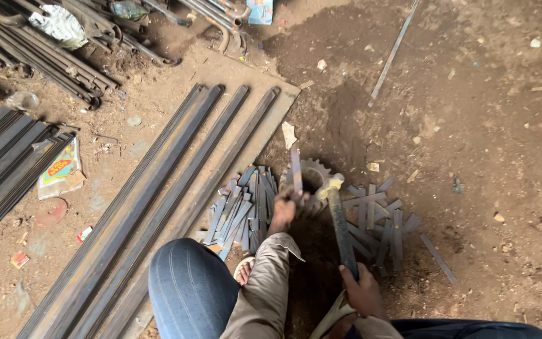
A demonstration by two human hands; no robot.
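On the dirt floor, we grip a flat metal strip point(296, 172) in our left hand point(281, 213), standing it on a toothed gear wheel point(312, 179). Our right hand point(364, 292) is closed around a hammer point(340, 223), its head just beside the strip. Piles of cut strips point(243, 210) flank the gear; long steel bars point(158, 201) lie further left.

Quick tally: one hammer point(340, 226), one toothed gear wheel point(313, 176) at about 12 o'clock from the hands, one flat strip point(296, 172) standing on it. Two piles of short flat strips, one at 9 o'clock point(241, 210) and one at 3 o'clock point(381, 220); too overlapped to count singly. Roughly four long angle bars point(177, 188) at 10 o'clock. One loose rod point(393, 53) at 1 o'clock.
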